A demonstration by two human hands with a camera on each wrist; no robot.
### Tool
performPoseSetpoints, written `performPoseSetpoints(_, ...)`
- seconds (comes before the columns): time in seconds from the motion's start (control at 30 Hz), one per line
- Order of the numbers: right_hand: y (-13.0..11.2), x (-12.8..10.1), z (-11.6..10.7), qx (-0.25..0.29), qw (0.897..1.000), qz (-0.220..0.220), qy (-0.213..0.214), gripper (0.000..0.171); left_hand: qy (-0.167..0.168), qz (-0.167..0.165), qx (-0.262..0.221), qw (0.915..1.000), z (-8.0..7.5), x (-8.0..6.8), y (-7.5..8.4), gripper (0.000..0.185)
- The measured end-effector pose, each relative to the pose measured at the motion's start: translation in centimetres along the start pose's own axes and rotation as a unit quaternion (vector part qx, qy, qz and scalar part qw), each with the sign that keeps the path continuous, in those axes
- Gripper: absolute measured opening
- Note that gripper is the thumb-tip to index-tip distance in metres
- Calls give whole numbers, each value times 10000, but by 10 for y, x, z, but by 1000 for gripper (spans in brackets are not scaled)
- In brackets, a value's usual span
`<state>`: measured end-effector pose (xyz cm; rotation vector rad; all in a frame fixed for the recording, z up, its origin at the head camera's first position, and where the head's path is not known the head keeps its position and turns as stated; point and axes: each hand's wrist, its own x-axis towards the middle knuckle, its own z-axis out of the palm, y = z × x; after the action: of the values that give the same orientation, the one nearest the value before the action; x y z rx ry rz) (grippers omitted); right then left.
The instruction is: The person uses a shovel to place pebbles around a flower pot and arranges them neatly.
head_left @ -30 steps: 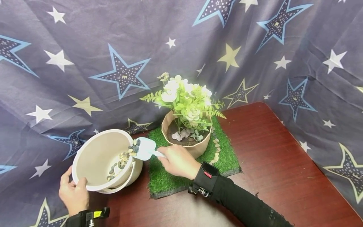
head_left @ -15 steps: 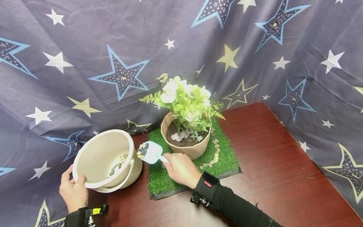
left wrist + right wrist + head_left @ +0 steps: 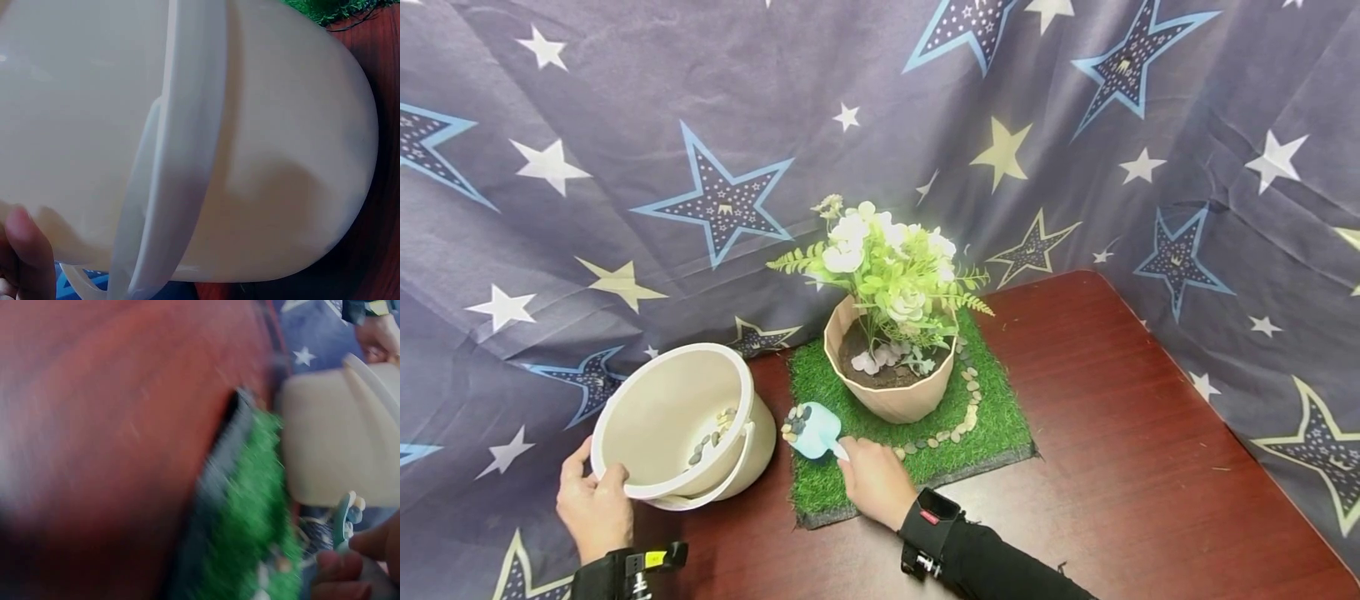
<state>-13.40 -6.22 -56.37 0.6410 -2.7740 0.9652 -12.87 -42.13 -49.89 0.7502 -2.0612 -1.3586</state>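
Fingers of the right hand [image 3: 874, 477] curl round the handle of a pale blue scoop [image 3: 815, 429], pinching it near the blade; the blade carries a small heap of pebbles [image 3: 791, 422] at its far lip and hangs just above the green grass mat [image 3: 992, 421], at about eight o'clock from the flower pot [image 3: 891, 398]. In the blurred right wrist view the same fingers [image 3: 337, 569] grip the scoop's stem [image 3: 342, 526]. At nine o'clock from the scoop, the left hand [image 3: 597, 510] grips the rim of a cream bucket [image 3: 658, 408], thumb over the edge and fingers wrapped below; the bucket tilts toward the mat and holds more pebbles along its lower inside wall. The left wrist view is filled by the bucket's side [image 3: 287, 156], with one fingertip [image 3: 25, 244] at its lower left. A curved row of pebbles lies on the mat from three to six o'clock around the pot, which holds dark soil and white flowers [image 3: 880, 258]. All rests on a red-brown table [image 3: 1120, 433] before a star-printed cloth [image 3: 625, 125].
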Motion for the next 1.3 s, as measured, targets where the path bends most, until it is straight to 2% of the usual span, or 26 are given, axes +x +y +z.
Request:
performPoseSetpoints(0.13,-4,-3,20,263,9996,74,-70,9,8,-47,-165,9999,0,-1,2,68)
performPoseSetpoints(0.27,-9,-1,30,480,9987,167,-73,10,8,-96,-317,9994,1,-2,2,68)
performPoseSetpoints(0.43,-13,1,37,452,9985,304,78,10,-94,-58,-226,9997,2,-2,-3,67)
performPoseSetpoints(0.6,-13,0,42,382,9980,466,211,19,-128,-89,-100,9998,4,-5,-7,68)
performPoseSetpoints(0.83,-17,4,43,776,9947,669,109,20,-98,-113,-212,9997,2,-3,-4,68)
performPoseSetpoints(1.1,-12,4,49,1644,9803,1061,-285,13,-89,-21,22,10000,0,-3,-3,68)
performPoseSetpoints(1.3,-10,7,48,1924,9733,1177,-415,13,-65,-95,-250,9996,-1,-3,1,68)
